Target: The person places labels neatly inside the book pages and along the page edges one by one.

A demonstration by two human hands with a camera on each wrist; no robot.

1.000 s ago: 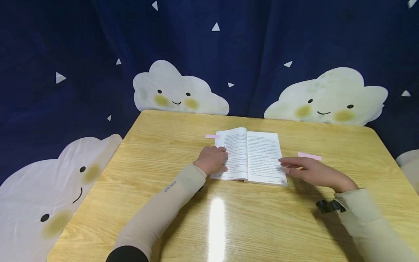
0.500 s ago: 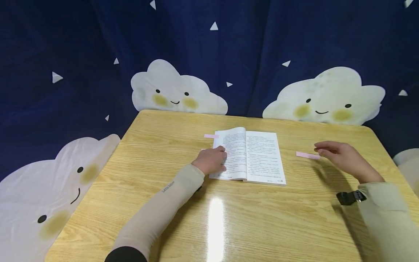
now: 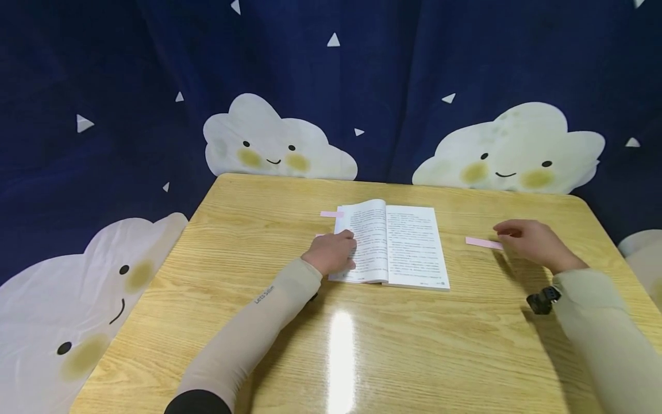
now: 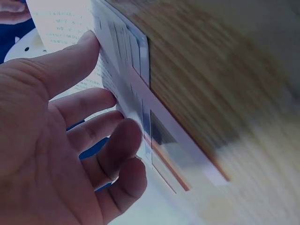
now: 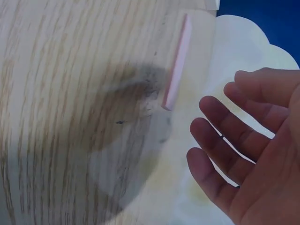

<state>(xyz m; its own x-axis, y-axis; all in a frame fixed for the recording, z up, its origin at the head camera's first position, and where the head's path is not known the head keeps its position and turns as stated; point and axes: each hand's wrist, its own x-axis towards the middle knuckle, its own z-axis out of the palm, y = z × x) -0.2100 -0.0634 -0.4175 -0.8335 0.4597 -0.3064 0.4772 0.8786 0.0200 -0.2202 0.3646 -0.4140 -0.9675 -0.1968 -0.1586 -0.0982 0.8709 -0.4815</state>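
Book (image 3: 418, 247) lies open, print up, near the middle of our wooden table (image 3: 414, 345). Nearest us, pale sleeves (image 3: 248, 322) cover both forearms, and a black device (image 3: 543, 300) sits at the right wrist. Our left hand (image 3: 330, 252) rests at the outer edge of the left page, fingers loosely bent and slightly spread. Our right hand (image 3: 535, 243) hangs to the book's right, fingers relaxed and parted, just beside a pink strip (image 3: 482, 243) on the wood; the right wrist view shows a gap between them. Pink tabs (image 3: 328, 214) jut from the book's left side. Beyond, we see a navy curtain (image 3: 310, 57) with white clouds (image 3: 269, 129) and small triangles (image 3: 334, 40).
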